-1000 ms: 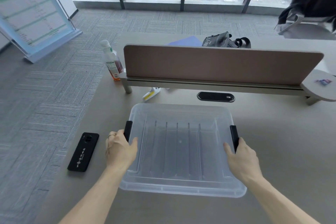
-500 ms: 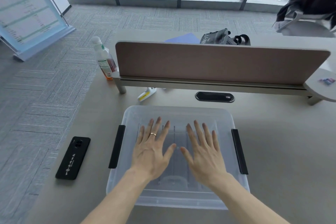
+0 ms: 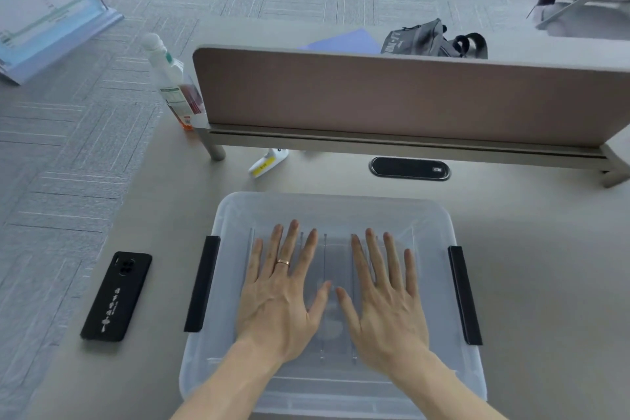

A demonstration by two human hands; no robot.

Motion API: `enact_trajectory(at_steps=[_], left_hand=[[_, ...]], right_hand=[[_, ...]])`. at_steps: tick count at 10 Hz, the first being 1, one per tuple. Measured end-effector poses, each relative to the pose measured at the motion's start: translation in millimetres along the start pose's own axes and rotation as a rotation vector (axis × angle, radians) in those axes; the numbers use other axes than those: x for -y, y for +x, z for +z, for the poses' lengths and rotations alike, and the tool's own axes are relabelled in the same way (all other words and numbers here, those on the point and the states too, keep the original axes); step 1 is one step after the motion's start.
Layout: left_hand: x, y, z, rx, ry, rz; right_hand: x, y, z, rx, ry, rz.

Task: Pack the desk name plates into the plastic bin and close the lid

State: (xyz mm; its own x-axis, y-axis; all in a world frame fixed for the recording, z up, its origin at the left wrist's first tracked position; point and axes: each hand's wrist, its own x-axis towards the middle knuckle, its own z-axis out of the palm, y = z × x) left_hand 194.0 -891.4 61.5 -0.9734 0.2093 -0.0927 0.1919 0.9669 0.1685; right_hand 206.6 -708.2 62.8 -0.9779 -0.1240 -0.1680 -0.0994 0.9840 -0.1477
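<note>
The clear rectangular plastic bin (image 3: 332,300) sits on the grey counter (image 3: 545,283) right of the black phone (image 3: 117,295), my left hand (image 3: 283,297) and right hand (image 3: 385,300) spread flat on its lid, black side latches (image 3: 203,286) seemingly undone, so I judge only latching remains.

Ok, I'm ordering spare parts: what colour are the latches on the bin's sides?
Black, both latches, against the clear plastic bin; plain in the head view.
</note>
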Motion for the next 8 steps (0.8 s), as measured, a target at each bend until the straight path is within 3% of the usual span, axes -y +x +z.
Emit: enact_trajectory(at_steps=[4, 7, 8], left_hand=[[-0.4, 4.5, -1.3, 0.035, 0.027, -0.008], [-1.2, 7.9, -24.5, 0.183, 0.045, -0.032], [-3.7, 9.7, -46.2, 0.238, -0.01, -0.013]], right_hand=[[0.7, 2.5, -8.0, 0.032, 0.0, -0.011], [-9.3, 5.1, -43.7, 0.234, 0.108, -0.109], [-23.2, 1.6, -100.0, 0.071, 0.339, -0.132]])
